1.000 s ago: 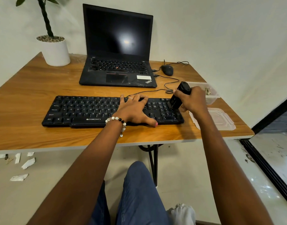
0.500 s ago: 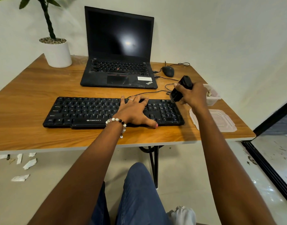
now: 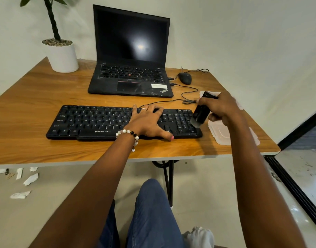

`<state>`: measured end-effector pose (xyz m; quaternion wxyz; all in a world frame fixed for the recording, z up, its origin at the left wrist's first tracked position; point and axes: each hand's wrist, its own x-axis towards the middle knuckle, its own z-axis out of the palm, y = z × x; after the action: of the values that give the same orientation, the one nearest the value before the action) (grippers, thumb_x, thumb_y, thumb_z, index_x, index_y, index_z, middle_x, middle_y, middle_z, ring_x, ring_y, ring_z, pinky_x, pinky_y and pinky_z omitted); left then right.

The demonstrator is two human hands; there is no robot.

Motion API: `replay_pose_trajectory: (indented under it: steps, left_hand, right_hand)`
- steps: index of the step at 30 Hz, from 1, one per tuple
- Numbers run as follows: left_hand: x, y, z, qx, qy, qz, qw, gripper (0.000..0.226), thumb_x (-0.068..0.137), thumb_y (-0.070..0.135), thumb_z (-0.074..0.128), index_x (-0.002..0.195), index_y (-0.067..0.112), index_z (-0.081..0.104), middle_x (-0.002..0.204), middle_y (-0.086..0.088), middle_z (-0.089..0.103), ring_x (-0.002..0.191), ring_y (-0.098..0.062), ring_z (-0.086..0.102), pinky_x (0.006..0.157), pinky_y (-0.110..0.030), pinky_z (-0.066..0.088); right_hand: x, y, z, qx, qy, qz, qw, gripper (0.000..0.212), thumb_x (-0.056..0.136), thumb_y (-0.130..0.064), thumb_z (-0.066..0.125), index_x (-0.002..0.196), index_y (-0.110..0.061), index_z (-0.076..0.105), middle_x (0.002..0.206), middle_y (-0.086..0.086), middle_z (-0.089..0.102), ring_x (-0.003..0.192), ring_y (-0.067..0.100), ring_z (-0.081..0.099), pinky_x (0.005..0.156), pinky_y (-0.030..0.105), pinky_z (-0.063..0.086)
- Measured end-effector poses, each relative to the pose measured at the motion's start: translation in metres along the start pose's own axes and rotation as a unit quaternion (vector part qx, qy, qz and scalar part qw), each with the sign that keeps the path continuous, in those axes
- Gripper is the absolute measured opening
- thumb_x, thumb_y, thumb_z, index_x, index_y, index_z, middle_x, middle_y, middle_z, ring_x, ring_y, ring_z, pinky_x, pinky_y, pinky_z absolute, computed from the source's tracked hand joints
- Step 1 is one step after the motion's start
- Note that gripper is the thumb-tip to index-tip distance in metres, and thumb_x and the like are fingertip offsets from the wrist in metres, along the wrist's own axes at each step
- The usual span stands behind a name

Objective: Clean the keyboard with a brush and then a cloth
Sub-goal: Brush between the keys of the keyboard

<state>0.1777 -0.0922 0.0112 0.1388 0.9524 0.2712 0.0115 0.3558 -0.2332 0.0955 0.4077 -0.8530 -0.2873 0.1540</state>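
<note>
A black keyboard [image 3: 92, 122] lies across the front of the wooden table [image 3: 37, 97]. My left hand [image 3: 148, 122] rests flat on its right-middle keys, fingers spread, holding nothing. My right hand [image 3: 219, 108] grips a black brush [image 3: 201, 113], tilted with its bristles down on the number pad at the keyboard's right end. A whitish cloth [image 3: 198, 237] lies on my lap at the bottom of the view.
An open black laptop [image 3: 130, 76] stands behind the keyboard, a wired mouse [image 3: 185, 78] to its right. A white plant pot [image 3: 62, 56] is at the back left. A clear plastic lid [image 3: 223, 135] and a container lie by my right hand. Paper scraps [image 3: 20, 195] litter the floor.
My right hand lifted the brush off the keys toward the back, then brought it down onto the number pad again. My left hand stayed on the keyboard.
</note>
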Motion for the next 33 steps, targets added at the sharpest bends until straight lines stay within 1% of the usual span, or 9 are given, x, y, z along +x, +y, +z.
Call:
replay_pose_trajectory:
  steps: [5,8,15,18,21,23,26,30,33]
  left_hand:
    - [-0.001,0.001,-0.001,-0.002,0.0,-0.001,1.0,0.123,0.059,0.087,0.057,0.155,0.027,0.008,0.158,0.008,0.009,0.147,-0.025,0.006,0.113,-0.063,-0.01]
    - [-0.001,0.001,0.0,0.002,0.002,-0.003,1.0,0.123,0.059,0.088,0.056,0.155,0.027,0.009,0.158,0.008,0.009,0.147,-0.024,0.005,0.112,-0.063,-0.011]
    - [0.0,0.0,0.0,-0.001,0.003,-0.001,1.0,0.124,0.058,0.088,0.057,0.155,0.027,0.008,0.158,0.008,0.009,0.147,-0.025,0.006,0.112,-0.064,-0.011]
    - [0.0,0.001,0.0,0.0,0.002,-0.002,1.0,0.124,0.058,0.088,0.056,0.155,0.027,0.008,0.158,0.008,0.009,0.147,-0.024,0.006,0.112,-0.064,-0.011]
    - [-0.001,0.001,0.001,-0.002,0.002,-0.003,1.0,0.124,0.058,0.088,0.056,0.155,0.027,0.008,0.158,0.008,0.009,0.147,-0.024,0.006,0.112,-0.064,-0.011]
    - [-0.001,0.001,0.0,-0.002,0.002,-0.002,1.0,0.124,0.058,0.088,0.056,0.155,0.027,0.008,0.158,0.008,0.009,0.147,-0.025,0.007,0.112,-0.064,-0.011]
    - [0.0,0.001,0.0,-0.002,0.0,-0.001,1.0,0.125,0.057,0.088,0.056,0.155,0.026,0.007,0.159,0.008,0.008,0.147,-0.025,0.006,0.112,-0.064,-0.011]
    - [0.0,0.001,0.0,-0.002,-0.001,0.0,1.0,0.125,0.057,0.088,0.057,0.155,0.026,0.008,0.158,0.007,0.009,0.146,-0.026,0.008,0.112,-0.064,-0.011]
    - [0.0,0.0,0.0,-0.001,-0.001,0.0,1.0,0.125,0.057,0.088,0.057,0.155,0.026,0.008,0.158,0.007,0.009,0.146,-0.026,0.007,0.112,-0.064,-0.012]
  right_hand:
    - [0.014,-0.009,0.033,0.042,0.069,-0.079,0.994,0.029,0.087,-0.034,0.074,0.093,-0.009,0.06,0.092,0.012,0.07,0.05,0.015,0.064,0.045,0.023,0.052]
    - [0.02,-0.007,0.049,0.005,0.074,-0.075,0.994,0.038,0.087,-0.039,0.072,0.1,-0.005,0.064,0.098,0.014,0.07,0.046,0.014,0.064,0.043,0.024,0.052]
    - [0.02,-0.027,0.025,0.013,-0.059,-0.05,0.997,0.025,0.086,-0.028,0.073,0.094,-0.008,0.061,0.082,0.012,0.069,0.032,0.008,0.053,0.032,0.017,0.039]
    - [0.021,-0.022,0.032,-0.01,0.0,-0.089,0.996,0.028,0.088,-0.031,0.072,0.101,-0.007,0.062,0.085,0.009,0.069,0.036,0.005,0.057,0.035,0.016,0.04]
    - [0.019,-0.008,0.04,-0.017,0.008,-0.078,0.997,0.041,0.085,-0.035,0.075,0.107,-0.002,0.064,0.096,0.015,0.07,0.049,0.015,0.065,0.038,0.02,0.046]
    - [0.013,0.001,0.034,-0.01,0.01,-0.055,0.998,0.046,0.083,-0.035,0.076,0.105,0.002,0.064,0.091,0.018,0.071,0.042,0.015,0.061,0.036,0.023,0.046]
    - [0.0,0.013,0.019,-0.018,-0.028,-0.036,0.999,0.045,0.082,-0.034,0.076,0.106,0.003,0.063,0.084,0.016,0.072,0.037,0.013,0.057,0.036,0.023,0.044]
    - [-0.004,0.009,-0.003,-0.076,-0.11,0.011,0.991,0.047,0.078,-0.031,0.078,0.112,-0.005,0.059,0.097,0.016,0.069,0.053,0.017,0.053,0.035,0.02,0.039]
    - [-0.001,0.002,0.004,-0.04,-0.038,0.014,0.998,0.049,0.08,-0.033,0.078,0.113,-0.005,0.057,0.093,0.012,0.067,0.053,0.019,0.056,0.038,0.025,0.047]
